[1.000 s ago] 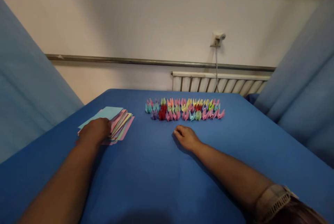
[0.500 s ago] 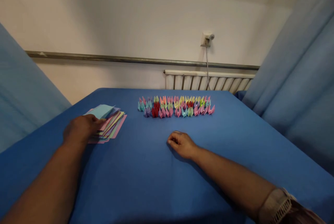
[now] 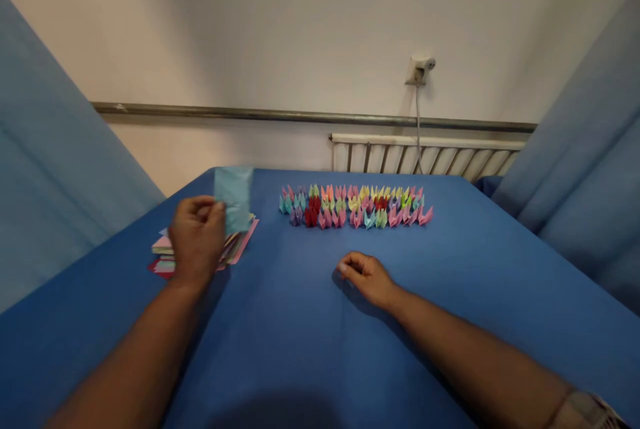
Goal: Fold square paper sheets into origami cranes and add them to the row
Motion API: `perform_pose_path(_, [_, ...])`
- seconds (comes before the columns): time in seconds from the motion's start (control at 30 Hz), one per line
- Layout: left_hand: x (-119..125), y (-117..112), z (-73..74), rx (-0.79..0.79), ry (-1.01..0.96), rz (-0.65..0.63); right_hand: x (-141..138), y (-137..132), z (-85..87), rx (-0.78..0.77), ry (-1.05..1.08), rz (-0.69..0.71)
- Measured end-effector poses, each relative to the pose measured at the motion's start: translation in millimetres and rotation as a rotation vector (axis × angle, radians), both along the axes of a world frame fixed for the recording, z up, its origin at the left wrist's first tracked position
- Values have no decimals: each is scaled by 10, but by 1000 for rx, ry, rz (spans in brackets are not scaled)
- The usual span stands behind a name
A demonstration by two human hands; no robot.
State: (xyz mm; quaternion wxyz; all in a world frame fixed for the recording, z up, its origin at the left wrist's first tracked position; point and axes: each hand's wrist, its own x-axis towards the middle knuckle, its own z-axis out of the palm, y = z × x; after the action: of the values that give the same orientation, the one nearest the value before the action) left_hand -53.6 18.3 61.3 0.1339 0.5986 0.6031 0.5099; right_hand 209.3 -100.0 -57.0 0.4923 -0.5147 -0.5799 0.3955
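My left hand [image 3: 199, 236] is closed in a pinch on a light blue sheet of paper [image 3: 235, 199], held upright by its left edge. Below and behind that hand lies a stack of coloured paper sheets [image 3: 244, 242], partly hidden by the hand and the sheet. My right hand [image 3: 367, 277] is over the middle of the table, fingers curled in with the thumb against them, and no object shows in it. Beyond it, folded paper cranes [image 3: 355, 217] in pink, red, yellow, green, blue and purple stand in rows.
The blue table cover [image 3: 280, 336] spreads under everything. At the back are a white radiator [image 3: 440, 142], a metal rail [image 3: 300, 114] and a wall socket [image 3: 417, 72] with a plugged-in cord. Blue curtains hang left [image 3: 60, 149] and right [image 3: 585, 169].
My left hand has lifted the light blue sheet off the stack and moved right with it. My right hand's fingers have shifted slightly. The camera view has turned a little to the left.
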Motion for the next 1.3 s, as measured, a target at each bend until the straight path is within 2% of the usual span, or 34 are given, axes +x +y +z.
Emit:
perform_pose_path(0.03, [155, -86, -31, -45, -227, -118, 10, 14, 15, -29, 109, -16])
perform_pose_path(0.1, [463, -272, -113, -249, -570, -428, 44, 41, 54, -63, 359, -49])
perform_pose_path(0.13, [602, -362, -160, -358, -657, -531, 66, 54, 75, -79, 490, -66])
perform_pose_path(0.2, [824, -510, -258, -492, -736, -627, 111, 72, 109, -109, 664, -48])
perform_pose_path(0.33, [1003, -593, -461, -559, -705, -674, 183, 82, 129, -137, 790, -50])
perform_pose_path(0.47, [938, -493, -615, -550, -569, -690, 198, 92, 105, -138, 786, -108])
perform_pose_path(0.67, [828, -417, -706, -699, -479, -866, 192, 111, 81, -131, 791, -147])
perform_pose_path(0.8, [839, -439, -738, -766, -499, -885, 197, 89, 93, -163, 775, -124])
perform_pose_path(0.97, [843, -464, -730, -710, -572, -816, 162, 80, 65, -141, 662, -79])
perform_pose_path(1.03, [823, -460, -704, -675, -528, -809, 164, 86, 48, -151, 648, -81])
perform_pose_path(1.1, [779, -443, -655, -551, -440, -803, 190, 90, 44, -191, 660, -44])
perform_pose_path(1.2, [679, -410, -554, -188, -158, -794, 251, 85, 68, -266, 672, 48])
perform_pose_path(1.3, [607, -406, -495, 115, 362, -822, 288, 78, 103, -287, 670, 76])
